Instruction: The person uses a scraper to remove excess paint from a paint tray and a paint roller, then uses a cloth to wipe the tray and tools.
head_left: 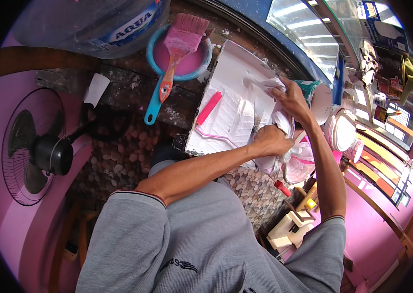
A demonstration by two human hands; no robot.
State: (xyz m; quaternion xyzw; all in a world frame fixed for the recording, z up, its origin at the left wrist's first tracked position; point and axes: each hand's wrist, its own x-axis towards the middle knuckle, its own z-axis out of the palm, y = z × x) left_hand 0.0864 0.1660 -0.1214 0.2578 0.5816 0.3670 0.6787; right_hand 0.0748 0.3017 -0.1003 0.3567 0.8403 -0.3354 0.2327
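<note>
Both my hands grip a crumpled white plastic bag (282,120) over the right side of a white paint tray (231,56). My left hand (272,140) is closed on its lower part, at the tray's near right edge. My right hand (293,101) pinches it farther up, and a white end of it reaches into the tray. In the tray lies a paint roller with a pink handle (209,108) and a thin pink wire frame; its far end is hidden near my left hand. White paint coats the tray.
Left of the tray, a wide paintbrush (185,35) lies across a blue dipper (151,100) of pink paint. Behind stands a large clear water jug (89,29). Paint buckets (341,129) stand right of my hands. A black fan (52,154) is at far left, glass panels (306,36) at back.
</note>
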